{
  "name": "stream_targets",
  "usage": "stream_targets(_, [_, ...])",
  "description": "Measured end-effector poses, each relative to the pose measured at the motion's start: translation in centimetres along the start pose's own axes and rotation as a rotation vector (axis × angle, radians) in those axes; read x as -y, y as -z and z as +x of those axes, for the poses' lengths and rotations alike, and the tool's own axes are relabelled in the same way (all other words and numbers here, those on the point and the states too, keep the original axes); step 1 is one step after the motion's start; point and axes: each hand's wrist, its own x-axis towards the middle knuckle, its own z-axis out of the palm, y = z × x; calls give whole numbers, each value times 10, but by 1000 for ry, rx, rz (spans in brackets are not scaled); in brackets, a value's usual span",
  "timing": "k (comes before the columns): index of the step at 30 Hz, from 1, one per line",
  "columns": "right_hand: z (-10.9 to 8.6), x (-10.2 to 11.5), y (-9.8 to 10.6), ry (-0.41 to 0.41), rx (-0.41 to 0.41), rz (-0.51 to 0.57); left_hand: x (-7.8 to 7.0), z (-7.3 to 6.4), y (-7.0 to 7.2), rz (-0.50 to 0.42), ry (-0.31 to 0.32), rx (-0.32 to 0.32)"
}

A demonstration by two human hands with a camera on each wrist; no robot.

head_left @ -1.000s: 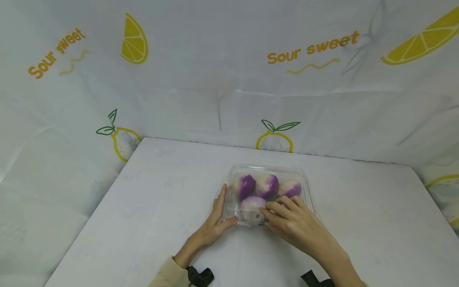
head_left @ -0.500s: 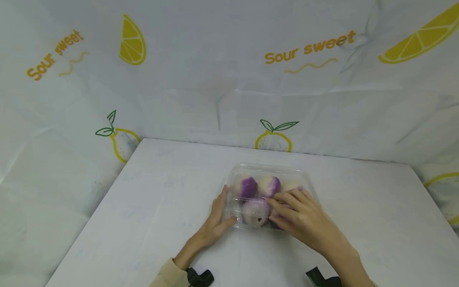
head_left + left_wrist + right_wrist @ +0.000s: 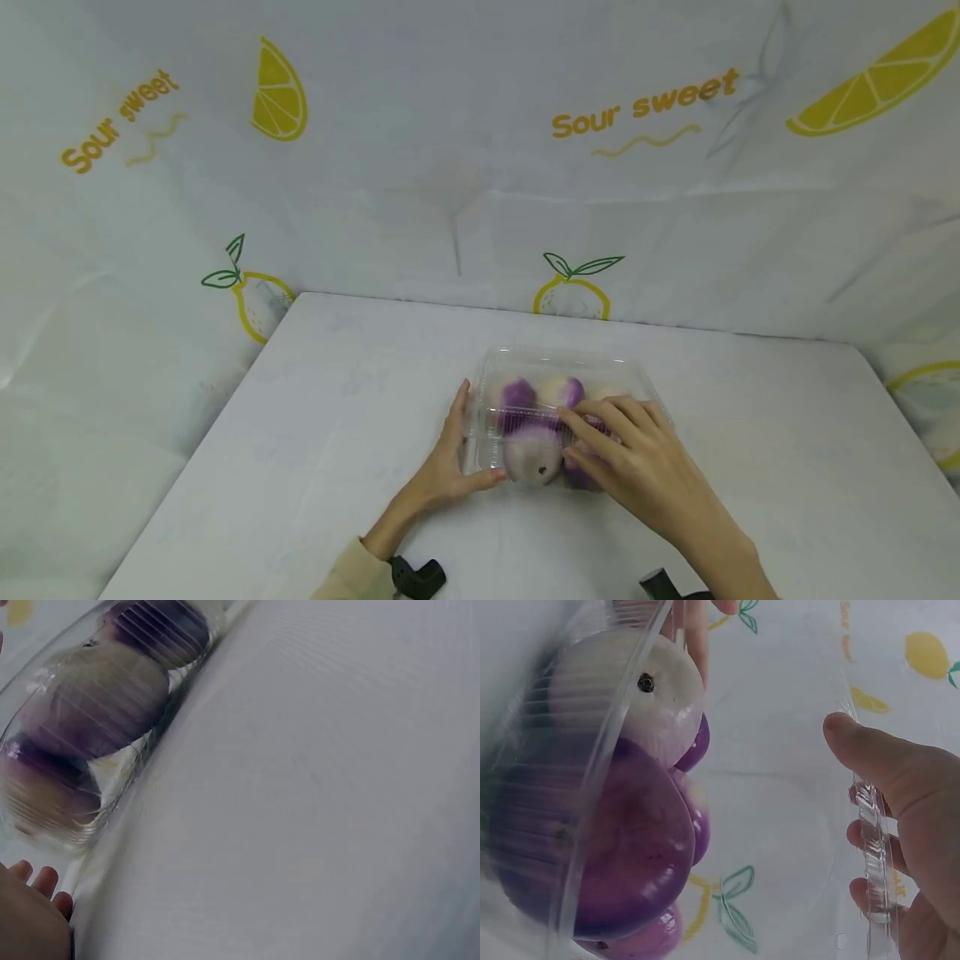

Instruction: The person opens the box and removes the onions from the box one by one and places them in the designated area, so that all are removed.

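Observation:
A clear plastic clamshell container holds several purple-and-white turnips. My left hand rests against its left side, fingers straight and thumb at the front corner. In the left wrist view, turnips show through the ribbed wall. My right hand pinches the front edge of the raised lid. The right wrist view shows the thumb on one side of that edge and fingertips on the other, with a gap between lid and base. My right hand hides part of the turnips in the head view.
The container stands on a white table. Behind it hangs a white cloth printed with lemons. A black strap piece is at my left wrist, and another black piece lies by my right wrist.
My right hand has moved slightly right and lifted the lid's front edge, opening the container. My left hand stays at the left side, its thumb shifted a little along the front corner.

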Motion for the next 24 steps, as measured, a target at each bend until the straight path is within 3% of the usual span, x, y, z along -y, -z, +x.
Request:
stream_targets(2, [2, 0, 1, 10, -15, 4, 0, 1, 3, -15, 7, 26])
stream_targets(10, [5, 1, 12, -31, 65, 98, -2, 3, 7, -9, 67, 108])
stream_targets(13, [8, 1, 14, -51, 63, 116, -3, 4, 8, -6, 43, 128])
stream_targets(17, [15, -1, 18, -54, 28, 101, -3, 6, 8, 2, -1, 157])
stream_targets(20, [20, -6, 20, -44, 3, 65, -3, 6, 9, 11, 12, 167])
stream_targets(24, [22, -15, 25, -67, 33, 26, -3, 4, 10, 38, 55, 175])
